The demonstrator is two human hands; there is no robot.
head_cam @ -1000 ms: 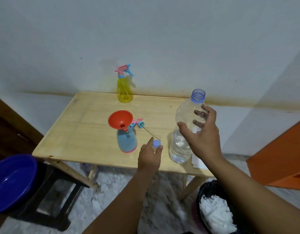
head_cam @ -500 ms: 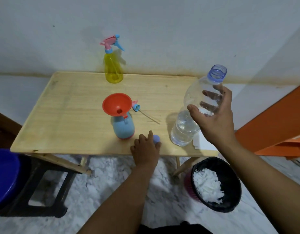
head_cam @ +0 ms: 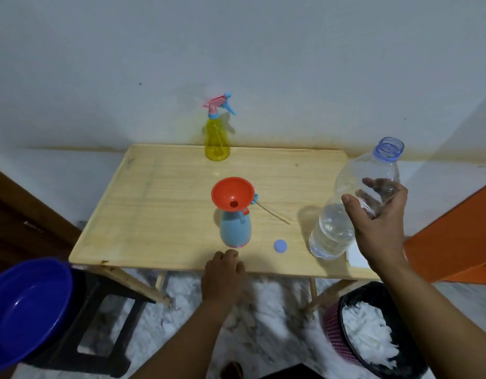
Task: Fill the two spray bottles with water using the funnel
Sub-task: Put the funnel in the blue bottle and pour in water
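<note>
The right hand (head_cam: 378, 217) grips a tilted, uncapped water bottle (head_cam: 353, 203) near the surface's (head_cam: 159, 214) right edge. An orange funnel (head_cam: 232, 196) sits in the blue spray bottle (head_cam: 235, 231) mid-surface; the yellow spray bottle (head_cam: 217, 140) stands at the back edge. The left hand (head_cam: 224, 277), loosely curled and holding nothing, rests at the front edge beside a blue cap (head_cam: 280, 246).

1. Both forearms enter from the 6 o'clock edge, bare from wrist to frame edge; no sleeve shows.
2. The left hand (head_cam: 224, 274) wears no ring, glove or watch that can be seen.
3. The right hand (head_cam: 378, 218) is likewise bare, with short nails; its wrist carries no band.
</note>
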